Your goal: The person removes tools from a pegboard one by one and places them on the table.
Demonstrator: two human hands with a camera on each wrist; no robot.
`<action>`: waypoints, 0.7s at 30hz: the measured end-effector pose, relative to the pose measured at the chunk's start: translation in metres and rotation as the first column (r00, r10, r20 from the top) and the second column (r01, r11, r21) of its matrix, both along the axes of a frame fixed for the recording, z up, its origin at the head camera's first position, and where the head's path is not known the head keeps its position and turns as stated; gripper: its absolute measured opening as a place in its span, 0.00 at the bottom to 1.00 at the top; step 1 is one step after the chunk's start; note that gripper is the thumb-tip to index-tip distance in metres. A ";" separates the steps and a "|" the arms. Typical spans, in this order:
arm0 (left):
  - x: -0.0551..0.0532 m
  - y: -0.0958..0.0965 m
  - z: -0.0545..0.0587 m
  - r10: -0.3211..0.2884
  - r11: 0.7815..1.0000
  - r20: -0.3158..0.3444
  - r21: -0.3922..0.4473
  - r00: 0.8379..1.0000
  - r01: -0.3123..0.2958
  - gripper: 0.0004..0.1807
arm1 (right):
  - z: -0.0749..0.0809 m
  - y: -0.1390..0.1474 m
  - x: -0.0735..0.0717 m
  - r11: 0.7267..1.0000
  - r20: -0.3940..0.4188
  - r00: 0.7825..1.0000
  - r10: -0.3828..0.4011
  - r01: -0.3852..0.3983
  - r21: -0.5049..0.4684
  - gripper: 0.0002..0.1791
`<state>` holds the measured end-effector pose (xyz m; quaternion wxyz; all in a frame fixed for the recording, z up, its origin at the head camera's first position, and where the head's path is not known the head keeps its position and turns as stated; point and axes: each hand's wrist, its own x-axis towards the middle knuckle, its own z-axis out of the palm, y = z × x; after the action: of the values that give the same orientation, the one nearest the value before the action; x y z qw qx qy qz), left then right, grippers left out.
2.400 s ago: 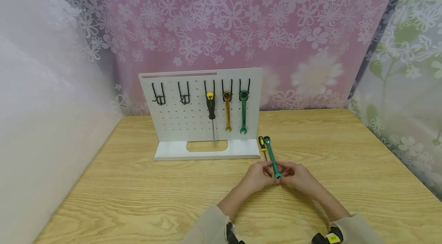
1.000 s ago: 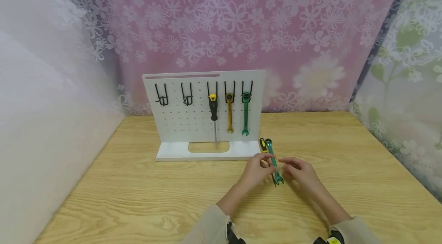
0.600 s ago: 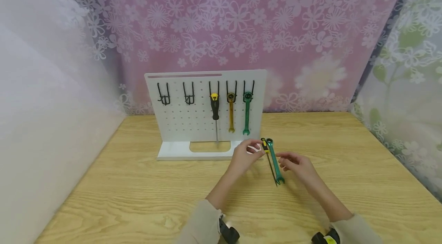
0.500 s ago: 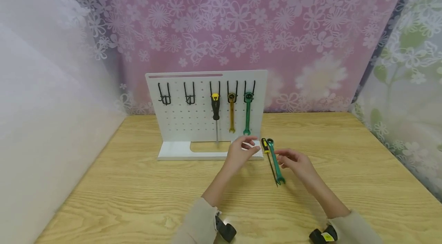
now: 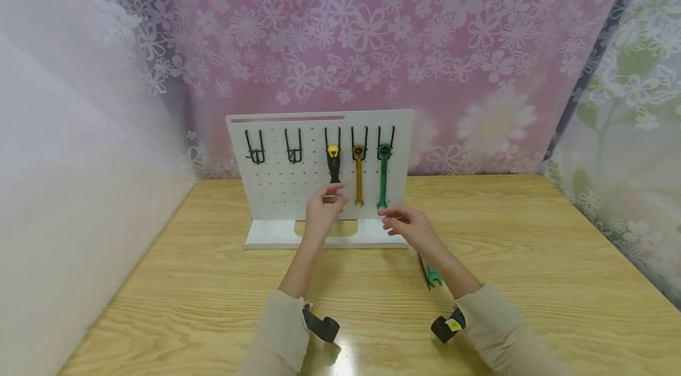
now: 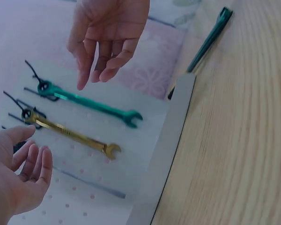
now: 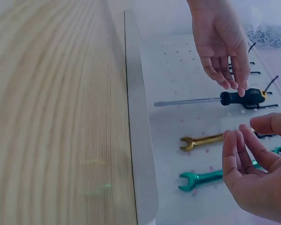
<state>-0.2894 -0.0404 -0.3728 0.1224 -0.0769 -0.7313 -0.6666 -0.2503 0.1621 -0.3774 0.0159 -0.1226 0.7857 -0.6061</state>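
Observation:
My left hand (image 5: 323, 208) is raised before the white pegboard (image 5: 273, 190), fingers loosely bent with nothing in them. It is nearest the hanging black-and-yellow screwdriver (image 5: 333, 163); whether it touches the handle I cannot tell. My right hand (image 5: 411, 227) hovers by the lower end of the hanging green wrench (image 5: 383, 178), also holding nothing. A gold wrench (image 5: 359, 181) hangs between these two tools. On the table, a second green wrench (image 5: 434, 277) and a second screwdriver's thin shaft (image 5: 423, 269) show; my right hand and forearm hide the rest.
Two more black double hooks (image 5: 293, 151) are on the board's left part. The board's white base (image 5: 273, 235) stands on the wooden table (image 5: 186, 287). A pink flowered curtain (image 5: 319, 39) hangs behind, and a pale wall (image 5: 80, 157) is at the left.
Both hands have left the green wrench, which now lies on the table beside the screwdriver. They have moved left and up to the pegboard, the left one farther.

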 end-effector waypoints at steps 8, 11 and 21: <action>-0.019 -0.019 -0.008 0.110 0.983 0.004 0.148 0.994 -0.110 0.15 | -0.011 -0.047 -0.031 0.999 0.032 0.999 -0.008 0.009 -0.043 0.17; -0.024 -0.019 -0.009 0.085 0.982 -0.021 0.170 0.996 -0.080 0.18 | -0.019 -0.063 -0.041 0.999 0.031 0.999 -0.026 0.027 -0.022 0.17; -0.038 -0.012 -0.006 0.030 0.987 -0.069 0.160 0.997 -0.019 0.20 | -0.040 -0.093 -0.054 0.997 -0.051 0.997 -0.051 0.054 0.050 0.18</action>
<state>-0.3272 -0.0522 -0.3790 0.1624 -0.0816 -0.6716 -0.7182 -0.3039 0.0690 -0.4174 -0.0164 -0.1164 0.8040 -0.5829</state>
